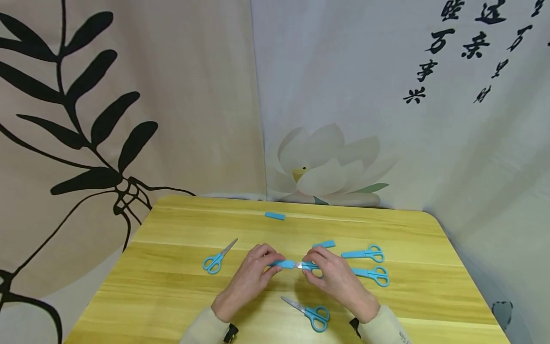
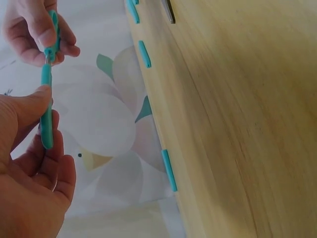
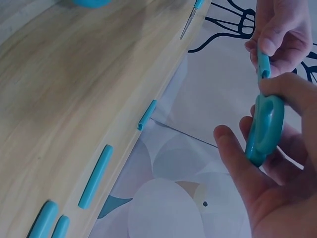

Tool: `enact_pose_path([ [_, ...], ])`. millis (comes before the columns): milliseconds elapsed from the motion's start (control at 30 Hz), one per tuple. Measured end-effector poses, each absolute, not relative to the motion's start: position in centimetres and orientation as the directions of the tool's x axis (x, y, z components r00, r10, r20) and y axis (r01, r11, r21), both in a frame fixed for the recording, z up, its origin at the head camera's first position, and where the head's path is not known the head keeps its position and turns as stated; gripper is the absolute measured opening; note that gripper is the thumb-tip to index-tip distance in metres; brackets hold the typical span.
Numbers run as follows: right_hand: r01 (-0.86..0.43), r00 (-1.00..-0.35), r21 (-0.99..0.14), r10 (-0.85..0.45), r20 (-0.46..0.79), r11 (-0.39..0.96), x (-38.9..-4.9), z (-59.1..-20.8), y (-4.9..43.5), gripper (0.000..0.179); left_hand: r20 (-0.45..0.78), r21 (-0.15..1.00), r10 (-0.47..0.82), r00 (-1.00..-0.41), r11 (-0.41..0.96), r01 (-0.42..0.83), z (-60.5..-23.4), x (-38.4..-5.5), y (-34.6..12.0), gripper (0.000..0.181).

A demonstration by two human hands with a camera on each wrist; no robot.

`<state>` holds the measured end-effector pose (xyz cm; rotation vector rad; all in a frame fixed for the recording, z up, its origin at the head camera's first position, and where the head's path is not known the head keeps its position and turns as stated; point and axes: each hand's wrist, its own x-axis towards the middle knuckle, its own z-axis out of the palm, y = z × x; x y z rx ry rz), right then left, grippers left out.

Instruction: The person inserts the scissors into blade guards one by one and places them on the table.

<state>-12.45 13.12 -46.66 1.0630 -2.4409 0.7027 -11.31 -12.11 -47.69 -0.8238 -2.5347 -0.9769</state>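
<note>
- Since the blade's only partly in, left hand [image 1: 253,267] has the cover [image 1: 285,263] and right hand [image 1: 333,272] has the held scissors [image 1: 308,265] by the handle end, prob to keep both lined up.
- Fingers: left thumb + fingers clamped on the cover, right ones clamped round the handle. All of it's up off the table [image 1: 412,239], approx middle.
- 2 covered pairs [image 1: 371,274] lie side by side right of that, handles outward, prob parked outta the way imo.
- Bare pairs: one left of left hand [image 1: 220,255], other [image 1: 307,310] nearer the person, prob spaced for easy grabbing.
- Head view gets the whole layout, but right hand crowds the near loose cover [image 1: 326,243]; left wrist cam shows it whole, plus far loose cover [image 2: 169,170] & a metal sliver btwn cover and handle.
- Right wrist cam: handle loops up close, tho a finger blocks that sliver.
</note>
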Motion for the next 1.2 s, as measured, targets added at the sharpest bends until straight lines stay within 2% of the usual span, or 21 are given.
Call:
enact_pose_path([
  [900,-0.748,-0.650,-0.315,-0.550,0.524,0.584,-12.38,-46.74,12.93,0.024,0.503,0.461,0.422,-0.755,0.607,0.647,-47.92,-11.34,-12.09,0.017],
  [1200,-0.753,-0.645,-0.324,-0.549,0.532,0.572,-12.51,-46.77,12.79,0.024,0.480,0.487,0.424,-0.768,0.599,0.635,-47.86,-11.48,-12.12,0.017],
])
